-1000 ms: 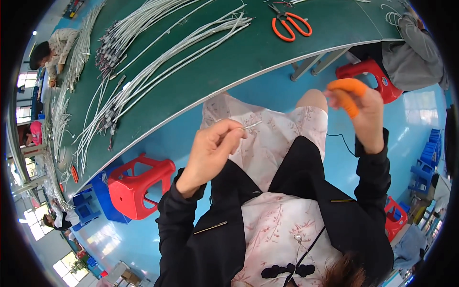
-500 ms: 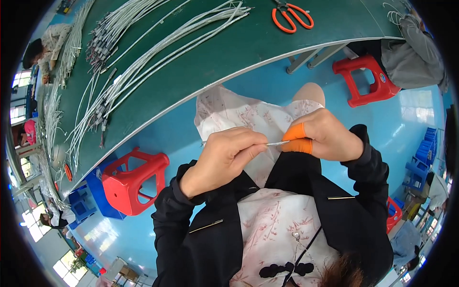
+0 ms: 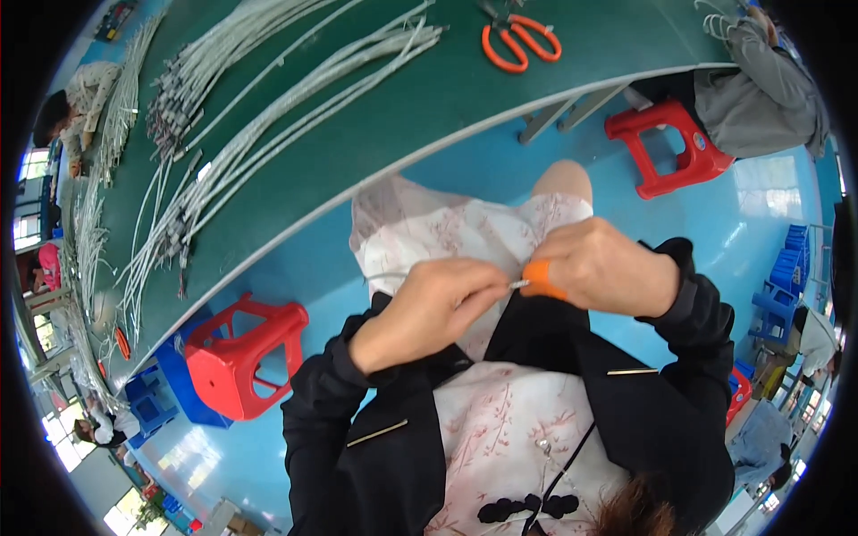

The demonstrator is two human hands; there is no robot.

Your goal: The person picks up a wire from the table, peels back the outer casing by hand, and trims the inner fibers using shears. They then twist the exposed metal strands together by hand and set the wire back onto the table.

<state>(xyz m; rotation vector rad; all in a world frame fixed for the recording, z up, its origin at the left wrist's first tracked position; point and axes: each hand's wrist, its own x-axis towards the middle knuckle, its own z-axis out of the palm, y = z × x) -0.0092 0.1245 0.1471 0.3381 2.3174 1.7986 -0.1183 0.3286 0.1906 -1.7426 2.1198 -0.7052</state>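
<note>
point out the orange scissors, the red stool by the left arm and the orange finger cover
orange scissors (image 3: 521,42), head view, on the handle loops
red stool (image 3: 246,353), head view, on its seat top
orange finger cover (image 3: 540,277), head view, on the cover over a right-hand finger, beside the thin wire end

I cannot resolve the small metal part (image 3: 517,285) between both hands; it is too small. My left hand (image 3: 429,308) covers its fingers' contact point. The scissors (image 3: 521,39) on the far bench (image 3: 429,98) are cut off at the picture's upper edge.
</note>
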